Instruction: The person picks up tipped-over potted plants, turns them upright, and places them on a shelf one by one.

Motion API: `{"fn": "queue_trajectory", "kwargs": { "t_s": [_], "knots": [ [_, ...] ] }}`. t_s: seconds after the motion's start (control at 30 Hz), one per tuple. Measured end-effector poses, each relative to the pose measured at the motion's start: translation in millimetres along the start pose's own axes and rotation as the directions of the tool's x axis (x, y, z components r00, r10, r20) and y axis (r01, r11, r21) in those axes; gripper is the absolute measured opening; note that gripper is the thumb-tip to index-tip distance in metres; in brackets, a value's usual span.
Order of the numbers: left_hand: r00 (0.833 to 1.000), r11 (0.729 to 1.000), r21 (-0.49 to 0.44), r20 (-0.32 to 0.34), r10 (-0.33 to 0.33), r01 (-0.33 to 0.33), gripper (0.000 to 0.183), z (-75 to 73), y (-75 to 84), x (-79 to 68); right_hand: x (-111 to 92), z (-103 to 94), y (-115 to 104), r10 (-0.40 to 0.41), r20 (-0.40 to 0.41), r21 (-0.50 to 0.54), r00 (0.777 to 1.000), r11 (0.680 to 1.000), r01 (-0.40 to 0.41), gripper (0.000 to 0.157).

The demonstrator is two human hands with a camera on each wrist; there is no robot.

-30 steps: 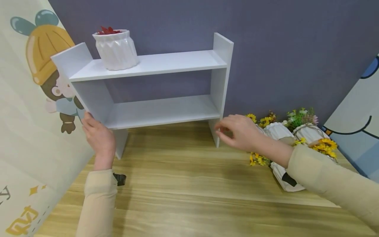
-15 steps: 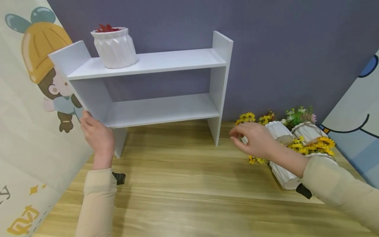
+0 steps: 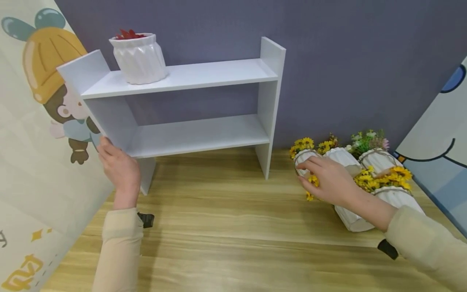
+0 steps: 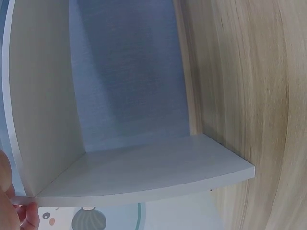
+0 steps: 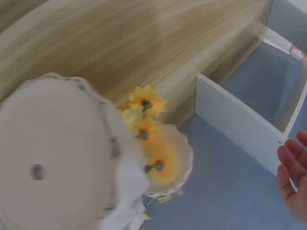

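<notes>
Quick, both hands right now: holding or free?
Left hand: holding the edge of the white shelf.
Right hand: open, holding nothing, by the flower pots.

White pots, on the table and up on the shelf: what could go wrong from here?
The lower pots lie on their sides and might roll if the right hand nudges one. It could also snag the yellow flowers. If the left hand shifts the shelf, the top pot might slide.

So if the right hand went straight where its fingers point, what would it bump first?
Probably the white shelf, which the right hand points toward in the head view. But depth is unclear: the yellow-flower pot nearest the shelf could come first.
</notes>
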State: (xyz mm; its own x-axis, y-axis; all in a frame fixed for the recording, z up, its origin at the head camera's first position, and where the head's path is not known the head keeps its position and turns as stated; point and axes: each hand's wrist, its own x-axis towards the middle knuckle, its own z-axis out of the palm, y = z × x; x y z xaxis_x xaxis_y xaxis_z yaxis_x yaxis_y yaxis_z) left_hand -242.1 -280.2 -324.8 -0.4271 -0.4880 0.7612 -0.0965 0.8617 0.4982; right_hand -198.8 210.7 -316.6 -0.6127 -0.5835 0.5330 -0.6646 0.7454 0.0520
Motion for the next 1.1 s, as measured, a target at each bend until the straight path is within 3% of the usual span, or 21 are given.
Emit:
{"fn": "queue_trajectory", "kwargs": {
  "t_s": [0.53,0.8,1.1],
  "knots": [
    [1.000,0.999,0.036,-0.020,0.019,-0.018,0.053,1.6,-2.0,1.4,-42.3,-13.4,20.8,0.163,0.032,-0.116,0.986,0.981,-0.158,0.039],
    [0.999,0.999,0.046,-0.033,0.012,-0.011,0.054,4.2,-2.5,-1.4,-58.3,-16.7,28.7,0.297,0.093,-0.092,0.950,0.953,-0.289,0.063],
    [0.999,0.999,0.042,-0.034,0.010,-0.009,0.055,2.8,-1.2,-1.2,-74.6,-13.1,34.7,0.351,0.134,-0.120,0.927,0.934,-0.337,0.059]
  ]
}}
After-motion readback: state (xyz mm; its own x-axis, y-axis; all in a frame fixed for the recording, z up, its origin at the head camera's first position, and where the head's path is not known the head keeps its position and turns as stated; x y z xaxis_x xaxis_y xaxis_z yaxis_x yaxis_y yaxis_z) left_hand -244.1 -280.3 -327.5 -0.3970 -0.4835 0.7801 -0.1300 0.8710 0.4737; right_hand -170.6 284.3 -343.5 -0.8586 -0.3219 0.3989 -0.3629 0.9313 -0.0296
